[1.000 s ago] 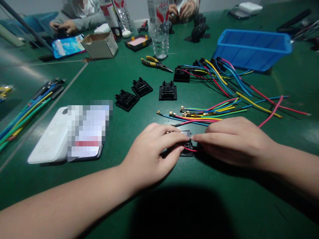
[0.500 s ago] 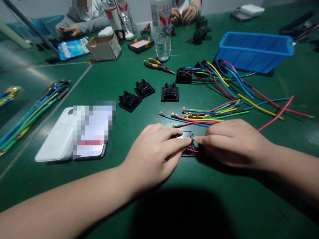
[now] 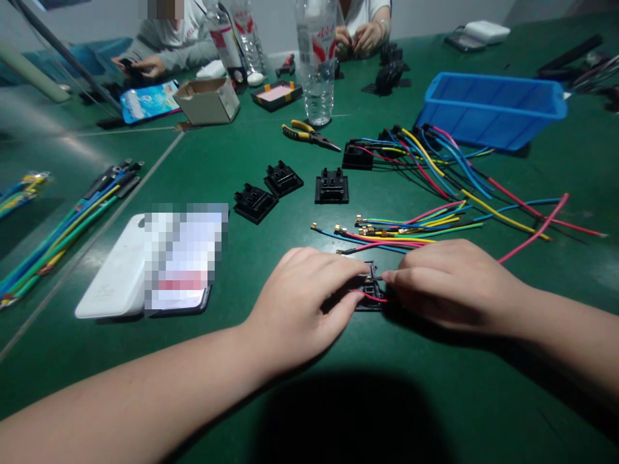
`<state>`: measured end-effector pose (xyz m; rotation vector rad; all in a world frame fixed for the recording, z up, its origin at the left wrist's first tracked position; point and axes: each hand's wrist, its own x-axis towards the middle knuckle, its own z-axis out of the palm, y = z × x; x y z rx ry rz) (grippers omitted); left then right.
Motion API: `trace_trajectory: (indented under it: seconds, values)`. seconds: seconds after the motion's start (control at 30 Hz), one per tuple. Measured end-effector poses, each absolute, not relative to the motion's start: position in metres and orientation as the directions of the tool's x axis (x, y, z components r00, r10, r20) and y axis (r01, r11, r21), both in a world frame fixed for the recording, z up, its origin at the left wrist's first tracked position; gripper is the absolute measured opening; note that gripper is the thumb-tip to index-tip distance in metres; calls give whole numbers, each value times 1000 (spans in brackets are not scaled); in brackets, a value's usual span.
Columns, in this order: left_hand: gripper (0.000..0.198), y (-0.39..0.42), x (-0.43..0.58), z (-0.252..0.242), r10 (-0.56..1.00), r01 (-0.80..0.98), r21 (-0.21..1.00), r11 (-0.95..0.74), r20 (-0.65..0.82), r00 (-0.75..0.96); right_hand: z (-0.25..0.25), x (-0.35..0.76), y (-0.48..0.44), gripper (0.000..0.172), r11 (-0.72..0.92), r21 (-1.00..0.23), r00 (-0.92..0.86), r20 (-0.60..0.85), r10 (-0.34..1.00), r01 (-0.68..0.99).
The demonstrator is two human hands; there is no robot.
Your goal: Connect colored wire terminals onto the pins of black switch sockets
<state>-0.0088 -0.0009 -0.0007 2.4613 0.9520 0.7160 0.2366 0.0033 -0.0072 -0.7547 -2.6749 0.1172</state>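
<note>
My left hand [image 3: 302, 299] lies on the green table [image 3: 300, 399] with its fingers closed round a small black connector housing [image 3: 370, 295], which is mostly hidden. My right hand [image 3: 447, 283] meets it from the right, fingers pinched on a red wire [image 3: 536, 235] at the housing. A short red loop of wire shows between the two hands. Just beyond my fingers lies a bundle of loose coloured wires [image 3: 411, 225] with brass terminals.
Three black housings [image 3: 255, 202] [image 3: 283, 178] [image 3: 331, 187] lie further back, then a wired housing [image 3: 356, 155], pliers [image 3: 309, 135], a water bottle [image 3: 316, 61] and a blue bin [image 3: 491, 109]. A white power bank [image 3: 113, 277] and phone [image 3: 181, 264] lie left. Other people's hands work at the far edge.
The view has shifted slightly, so everything sits a little lower. My left fingers have pulled back a bit, and more of the black housing and its terminals shows between my hands.
</note>
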Motion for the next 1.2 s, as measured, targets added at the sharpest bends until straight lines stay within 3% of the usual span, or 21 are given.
trace_trajectory:
  seconds: [0.2, 0.57, 0.73, 0.87, 1.0, 1.2]
  values:
    - [17, 1, -9, -4, 655, 472, 472, -744, 379, 653, -10, 237, 5, 15, 879, -132, -797, 377, 472, 458]
    - [16, 1, -9, -2, 663, 475, 480, -738, 383, 643, -5, 236, 4, 10, 830, -372, -787, 311, 533, 416]
    - [15, 2, -9, -3, 659, 471, 477, -742, 393, 641, -6, 236, 4, 11, 842, -336, -790, 320, 523, 422]
    - [15, 2, -9, -3, 653, 465, 478, -745, 379, 656, -4, 235, 1, 10, 818, -198, -711, 413, 570, 540]
    - [15, 3, -9, -3, 645, 459, 478, -749, 371, 668, -3, 235, 3, 10, 640, -158, -500, 497, 709, 752]
    - [16, 2, -10, -1, 631, 449, 472, -759, 365, 685, -5, 237, 13, 7, 556, -274, -407, 449, 795, 784]
